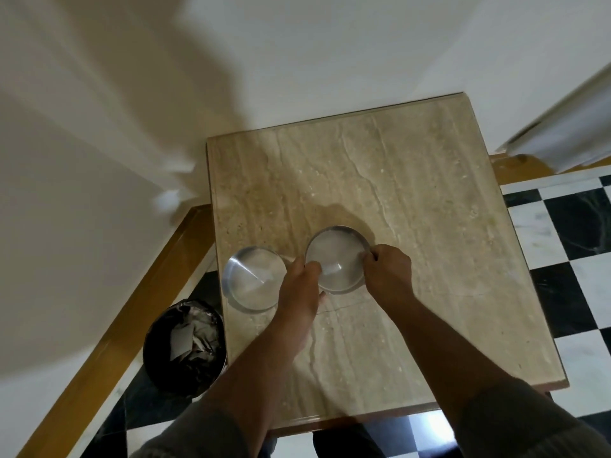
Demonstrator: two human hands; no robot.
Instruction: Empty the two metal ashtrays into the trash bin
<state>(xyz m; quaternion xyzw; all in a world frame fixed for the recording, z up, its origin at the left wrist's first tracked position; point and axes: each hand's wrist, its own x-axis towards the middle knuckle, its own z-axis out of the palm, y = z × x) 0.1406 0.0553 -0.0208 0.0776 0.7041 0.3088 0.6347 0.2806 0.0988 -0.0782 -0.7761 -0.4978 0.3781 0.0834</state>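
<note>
Metal ashtrays: two, one at centre frame [335, 259] and one to its left [254, 283], both on the tabletop; hands: two, the left hand [302, 285] and the right hand [388, 274], one at either side of the centre ashtray; marble-topped table [413, 200]: one; trash bin [185, 347]: one, black-lined, at lower left of the frame.

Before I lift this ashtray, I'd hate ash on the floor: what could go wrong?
1. Both hands, left hand and right hand, pinch only the right ashtray's rim; it may tip.
2. The trash bin sits low, left of the marble table, so the carry could spill.
3. The left ashtray lies close and could get knocked.
</note>
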